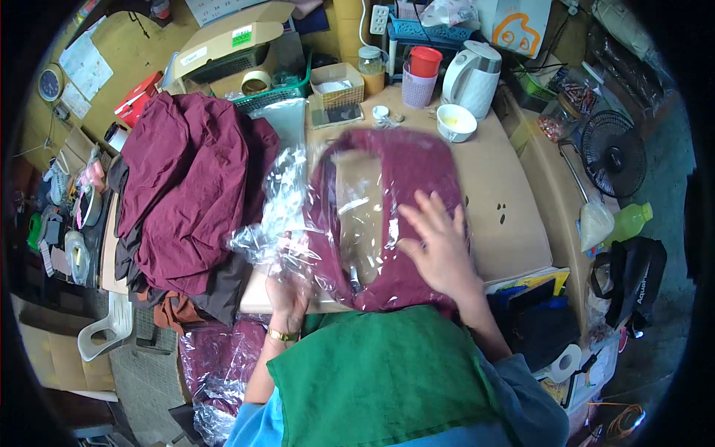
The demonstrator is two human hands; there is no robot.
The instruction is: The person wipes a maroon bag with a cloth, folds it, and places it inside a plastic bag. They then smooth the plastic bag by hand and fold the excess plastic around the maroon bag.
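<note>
A folded maroon garment (pixel 424 179) lies inside a clear plastic bag (pixel 279 194) on the table before me. The garment has a wide opening through which the brown surface shows. My right hand (pixel 439 253) is spread out, palm down, over the right part of the bagged garment. At the bag's loose, crinkled left end is my left hand (pixel 288 292), its fingers closed on the plastic and partly covered by it. A large heap of maroon cloth (pixel 186 179) is piled just to the left.
Along the back stand a white electric kettle (pixel 474 78), a white bowl (pixel 456 123), a purple cup (pixel 419 88) and an open carton (pixel 231 45). More bagged maroon garments (pixel 223 357) sit low on the left. A black fan (pixel 612 153) is at the right.
</note>
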